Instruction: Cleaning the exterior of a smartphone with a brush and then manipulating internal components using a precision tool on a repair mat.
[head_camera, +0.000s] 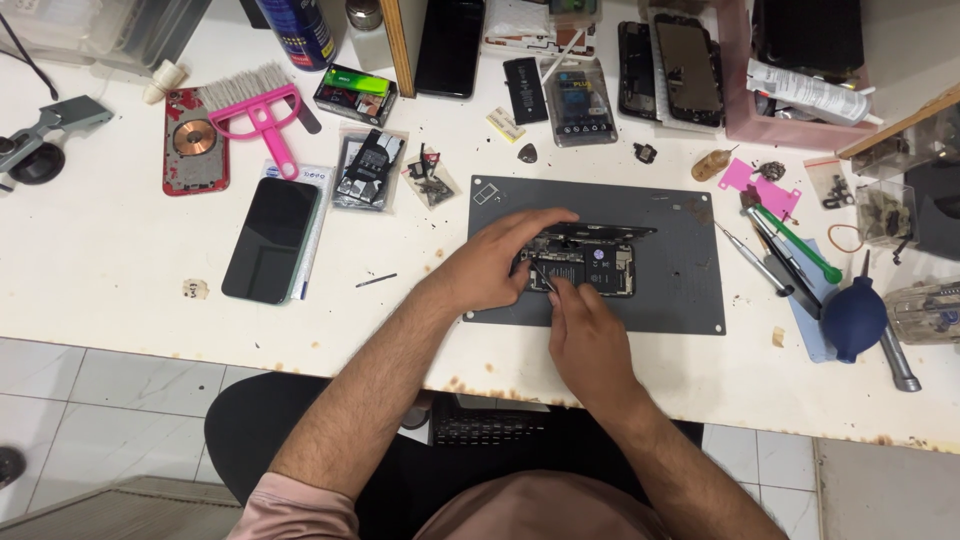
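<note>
Item 1: opened black smartphone (600, 268), rear shell removed, internals and battery exposed, lying flat on a dark grey rectangular work mat (680, 300) near the front edge of the white desk (100, 270). The mat apparently kept the phone from sliding and gave a bounded working area.

Item 2: left hand (495, 265), laid over the phone's left end, fingers curled down on the frame; its grip was closed on the phone, seemingly to steady it.

Item 3: right hand (585, 335), just nearer the body than the phone, fingertips pinched narrowly on a thin tool (548, 276) whose tip rested inside the phone. The tool's kind was too small to tell.

Item 4: to the right of the grip, well apart, a green-handled screwdriver (800, 248) and a dark blue rubber air blower (853, 318), laid within easy reach.

Item 5: far left of the grip, an intact black phone lying screen-up (270, 240), a pink hand brush (262, 110) and a red phone back cover (193, 142).

Item 6: beyond the grip, a loose black battery (524, 90) and 2 stripped phone frames (672, 70), set aside from the mat.
</note>
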